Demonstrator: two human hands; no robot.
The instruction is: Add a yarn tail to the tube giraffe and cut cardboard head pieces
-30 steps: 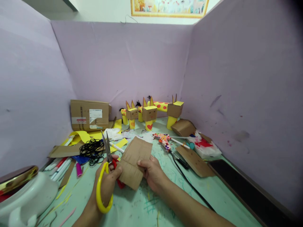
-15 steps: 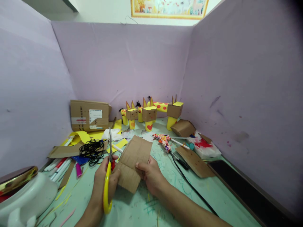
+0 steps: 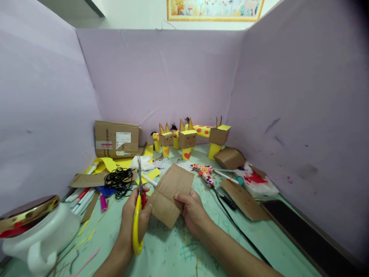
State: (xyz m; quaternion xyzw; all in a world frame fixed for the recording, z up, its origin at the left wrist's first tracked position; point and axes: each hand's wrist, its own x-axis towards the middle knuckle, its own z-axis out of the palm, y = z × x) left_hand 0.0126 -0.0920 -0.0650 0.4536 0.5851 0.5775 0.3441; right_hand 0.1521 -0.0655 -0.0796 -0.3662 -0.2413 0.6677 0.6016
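Now L hand (image 3: 135,215) grips scissors (image 3: 138,207), R hand (image 3: 190,209) holds cardboard (image 3: 171,194).

Two hands (image 3: 133,217) (image 3: 192,211), one scissors (image 3: 136,231), three figures (image 3: 187,139)

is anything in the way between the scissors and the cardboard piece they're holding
Nothing visible does. The left hand holds the scissors blades up beside the left edge of the cardboard piece, which the right hand grips. The black cord tangle lies left of the blades, outside that gap.
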